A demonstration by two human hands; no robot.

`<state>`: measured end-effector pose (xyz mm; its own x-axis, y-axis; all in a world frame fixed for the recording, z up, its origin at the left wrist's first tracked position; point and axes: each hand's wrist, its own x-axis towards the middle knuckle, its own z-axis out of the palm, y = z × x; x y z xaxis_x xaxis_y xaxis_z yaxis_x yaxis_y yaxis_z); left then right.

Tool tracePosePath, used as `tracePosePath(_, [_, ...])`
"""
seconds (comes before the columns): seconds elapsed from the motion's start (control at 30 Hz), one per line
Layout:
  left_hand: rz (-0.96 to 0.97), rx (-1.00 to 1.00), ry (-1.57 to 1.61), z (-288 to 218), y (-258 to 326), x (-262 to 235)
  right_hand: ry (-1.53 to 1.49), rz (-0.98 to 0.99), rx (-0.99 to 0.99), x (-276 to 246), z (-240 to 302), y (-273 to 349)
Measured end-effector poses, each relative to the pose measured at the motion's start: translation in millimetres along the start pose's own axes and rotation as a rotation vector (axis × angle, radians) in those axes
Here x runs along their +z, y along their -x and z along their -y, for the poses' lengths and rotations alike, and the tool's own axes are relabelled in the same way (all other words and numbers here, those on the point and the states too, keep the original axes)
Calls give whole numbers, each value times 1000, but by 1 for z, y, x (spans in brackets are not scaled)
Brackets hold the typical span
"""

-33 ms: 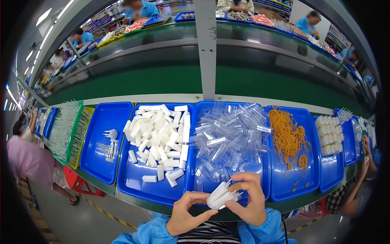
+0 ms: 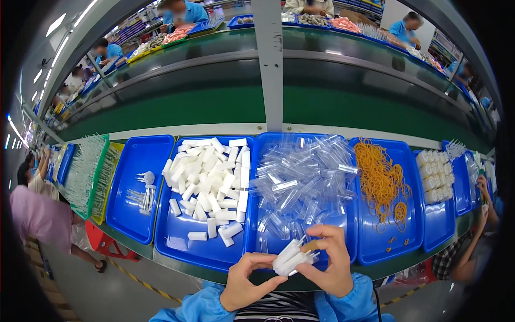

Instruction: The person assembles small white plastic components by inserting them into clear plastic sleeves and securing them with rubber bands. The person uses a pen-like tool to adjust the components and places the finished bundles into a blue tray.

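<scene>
Nearest the body, both hands meet over the front edge of the green-topped bench [image 2: 214, 276]. The left hand [image 2: 248, 284] and right hand [image 2: 332, 265] each have their grip closed on a small bundle of white plastic tubes [image 2: 292, 257], held level between the fingertips, with an orange rubber band [image 2: 311, 247] at its right end under the right fingers. To do this well, I would judge, the left hand should keep the tubes square and tight while the right stretches the band evenly around them, not letting one piece slide out. Beyond lie a blue tray of white tubes [image 2: 177, 244], a blue tray of clear plastic caps [image 2: 351, 236], and a blue tray of loose orange bands [image 2: 410, 244].
</scene>
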<state>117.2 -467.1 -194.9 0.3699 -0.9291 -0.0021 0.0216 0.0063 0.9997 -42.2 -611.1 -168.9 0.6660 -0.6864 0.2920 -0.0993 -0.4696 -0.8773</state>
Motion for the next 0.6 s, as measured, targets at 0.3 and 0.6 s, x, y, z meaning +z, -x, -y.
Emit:
tracePosePath(0.3, [92, 377, -419, -7, -10, -5, -641, 110, 299, 16, -11, 18])
tracePosePath(0.6, [268, 241, -324, -15, -6, -10, -515, 34, 204, 29, -9, 31])
